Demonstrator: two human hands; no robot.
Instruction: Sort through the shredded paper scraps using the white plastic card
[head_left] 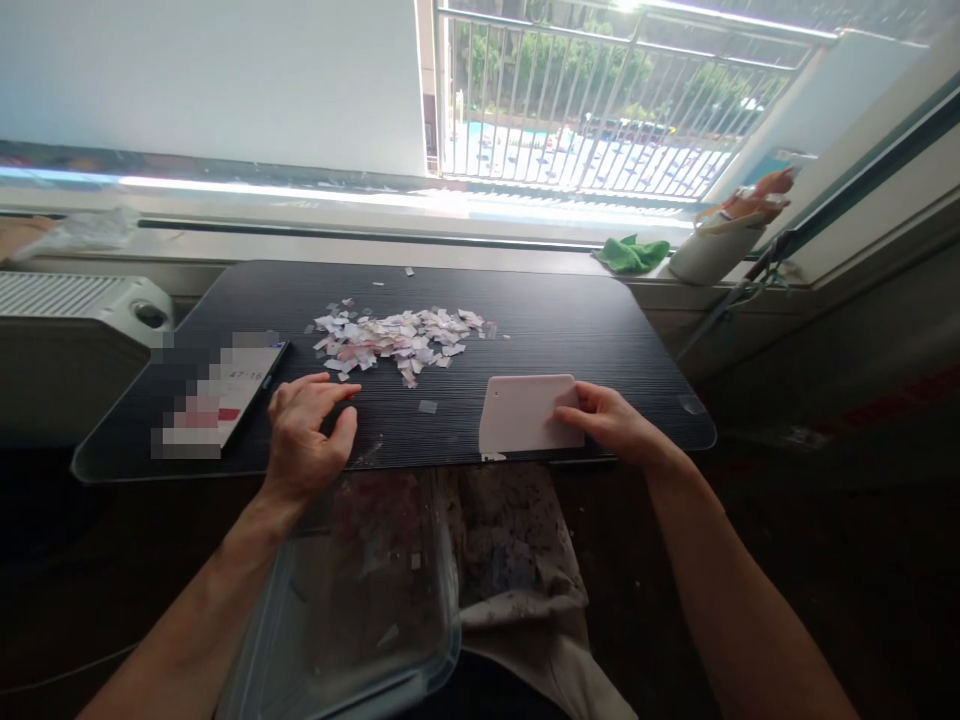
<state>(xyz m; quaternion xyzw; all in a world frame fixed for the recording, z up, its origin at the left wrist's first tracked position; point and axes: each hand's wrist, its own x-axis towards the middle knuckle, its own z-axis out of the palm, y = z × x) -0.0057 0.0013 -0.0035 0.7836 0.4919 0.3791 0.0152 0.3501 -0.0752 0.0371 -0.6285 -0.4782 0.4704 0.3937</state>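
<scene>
My right hand [604,420] pinches the right edge of a flat, pale pink rectangular card [521,410] with a small dark mark near its top left corner. The card is near the front edge of the dark table [555,320], a white scrap [493,457] at its lower left corner. My left hand [311,425] hovers or rests over the table's front left part; its fingers are apart and nothing shows in them. Just beyond it spreads a loose pile of small torn paper pieces [397,338], white with pinkish tints. One pale scrap [427,407] lies between pile and card.
A phone [255,375], partly blurred out, lies on the left. Below the table's front edge are a clear plastic bin [450,600] and a stained cloth [555,520]. On the sill stand a green cloth [634,254] and a whitish container [712,255]. A radiator [82,297] is at left.
</scene>
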